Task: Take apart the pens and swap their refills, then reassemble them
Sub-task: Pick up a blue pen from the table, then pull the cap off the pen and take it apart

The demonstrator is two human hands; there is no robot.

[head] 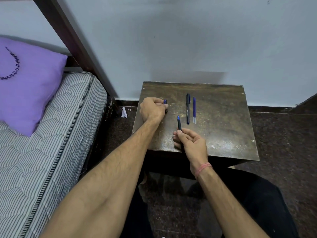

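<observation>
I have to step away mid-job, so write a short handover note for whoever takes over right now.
Left hand: grips a small blue pen part low over the table.
Right hand: holds a dark pen body, blue tip up.
On the table: a black pen and, beside it, a loose blue refill.
Done: one refill is out.
Left: finish the swap, then reassemble both pens.

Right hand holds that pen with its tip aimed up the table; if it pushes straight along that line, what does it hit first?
Likely nothing on the table: from the right hand, the pen points between the left hand and the capped pen. The way looks free to the wall, though depth is unclear.
</observation>
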